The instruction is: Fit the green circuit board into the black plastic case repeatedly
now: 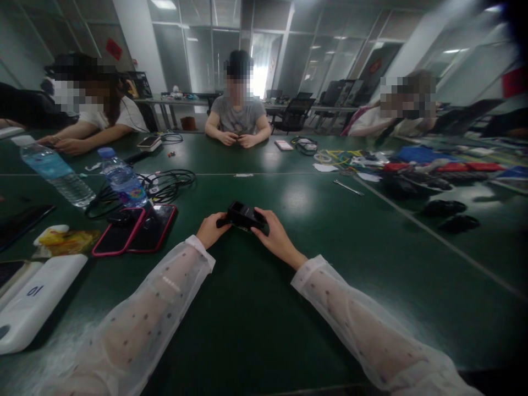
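A small black boxy device is held between my two hands just above the green table, or resting on it; I cannot tell which. My left hand grips its left end, where a dark part juts out under the fingers. My right hand pinches the right end between thumb and fingers. The device has a recessed square at its upper left and faint lettering on top, too small to read. Sheer dotted sleeves cover both forearms.
To the left are two phones in pink and red cases, water bottles, coiled black cables and a white power bank. A wrench and piled tools and cables lie at right. Three people sit across the table.
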